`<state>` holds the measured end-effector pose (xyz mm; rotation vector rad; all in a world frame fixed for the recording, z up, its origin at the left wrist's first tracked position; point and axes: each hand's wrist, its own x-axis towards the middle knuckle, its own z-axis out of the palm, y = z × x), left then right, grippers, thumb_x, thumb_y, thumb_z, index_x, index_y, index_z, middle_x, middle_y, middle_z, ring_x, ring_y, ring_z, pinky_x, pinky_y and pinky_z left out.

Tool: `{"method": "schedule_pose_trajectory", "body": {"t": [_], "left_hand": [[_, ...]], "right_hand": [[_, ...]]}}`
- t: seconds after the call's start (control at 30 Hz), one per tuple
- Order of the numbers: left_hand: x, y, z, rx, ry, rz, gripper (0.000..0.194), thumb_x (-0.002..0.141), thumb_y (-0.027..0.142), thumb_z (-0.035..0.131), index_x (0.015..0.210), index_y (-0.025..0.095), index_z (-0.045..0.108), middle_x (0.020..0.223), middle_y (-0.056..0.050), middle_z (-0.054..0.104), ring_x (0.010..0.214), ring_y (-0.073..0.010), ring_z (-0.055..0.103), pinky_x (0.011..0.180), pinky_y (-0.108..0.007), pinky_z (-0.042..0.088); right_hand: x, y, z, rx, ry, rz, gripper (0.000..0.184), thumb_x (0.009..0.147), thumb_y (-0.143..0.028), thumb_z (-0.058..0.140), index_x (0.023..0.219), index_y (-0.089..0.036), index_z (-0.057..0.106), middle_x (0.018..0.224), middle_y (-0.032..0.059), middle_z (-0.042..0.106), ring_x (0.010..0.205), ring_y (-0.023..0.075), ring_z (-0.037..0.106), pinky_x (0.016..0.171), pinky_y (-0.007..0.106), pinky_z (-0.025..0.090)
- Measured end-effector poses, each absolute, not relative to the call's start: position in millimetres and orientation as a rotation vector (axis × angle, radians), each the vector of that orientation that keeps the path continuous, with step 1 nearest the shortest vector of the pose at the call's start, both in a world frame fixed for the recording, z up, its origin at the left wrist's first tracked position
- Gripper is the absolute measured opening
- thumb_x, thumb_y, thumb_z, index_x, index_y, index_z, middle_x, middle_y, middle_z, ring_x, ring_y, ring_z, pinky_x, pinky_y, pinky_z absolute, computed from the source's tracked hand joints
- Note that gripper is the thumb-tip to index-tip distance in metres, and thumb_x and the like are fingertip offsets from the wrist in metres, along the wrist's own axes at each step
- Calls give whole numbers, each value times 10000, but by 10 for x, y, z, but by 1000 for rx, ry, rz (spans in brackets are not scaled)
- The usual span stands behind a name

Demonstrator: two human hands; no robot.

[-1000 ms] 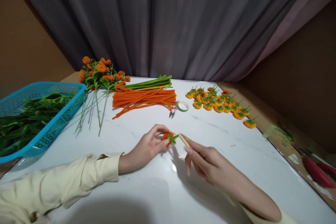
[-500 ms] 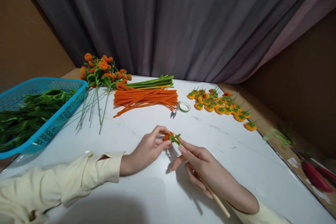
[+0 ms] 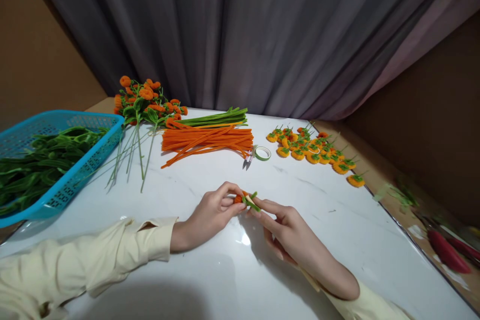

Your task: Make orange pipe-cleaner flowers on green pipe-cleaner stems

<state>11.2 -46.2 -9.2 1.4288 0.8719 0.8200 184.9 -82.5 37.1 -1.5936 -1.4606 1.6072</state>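
Between thumb and fingers, my left hand (image 3: 208, 216) pinches a small orange fuzzy flower head (image 3: 238, 200), partly covered by the fingertips. Short green pipe-cleaner ends (image 3: 255, 207) stick out from its right side. My right hand (image 3: 302, 240) is closed on a thin wooden stick (image 3: 250, 200), whose pale tip lies against the green ends. Most of the stick is hidden under the right hand, and its back end shows near the wrist. Both hands meet just above the white tabletop.
A blue basket (image 3: 95, 162) of green leaves stands left. Behind lie orange flowers on stems (image 3: 146, 94), green pipe cleaners (image 3: 217, 118), orange pipe cleaners (image 3: 206, 141), small scissors (image 3: 247, 161) and a tape roll (image 3: 262, 158). Rightward are yellow-orange flower heads (image 3: 313, 157) and red-handled pliers (image 3: 448, 252).
My right hand has brought the stick's tip over to the green ends, after its fingers reached them half a second ago. My left hand stays nearly still with the flower head.
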Motion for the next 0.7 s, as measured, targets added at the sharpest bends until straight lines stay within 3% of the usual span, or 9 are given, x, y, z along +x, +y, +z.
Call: {"method": "schedule_pose_trajectory", "body": {"t": [0.2,0.37,0.7], "left_hand": [[125,-469,-93,1441,870,839,147,827,258,580,928,161,534,876,-47,678,823,-173,666,731,-274,520],[138,-448,-105,1363,824,783,157,848,272,558,947,180,478,816,-30,680,809,-160,660,736,-271,501],[212,-407,-116,1183,826,858,189,818,285,594,872,187,441,811,-6,631,786,-138,640,760,-292,513]], "right_hand": [[1837,-835,364,-1583,-1505,1597,383,914,-362,365,1195,-156,524,370,-109,364,219,43,246,246,144,196],[1819,-828,384,-1580,-1506,1569,338,915,-368,365,1086,-151,559,421,-106,370,217,27,253,230,134,175],[1805,-815,313,-1633,-1512,1473,396,912,-392,383,1208,-168,521,526,-72,447,210,27,310,224,154,210]]}}
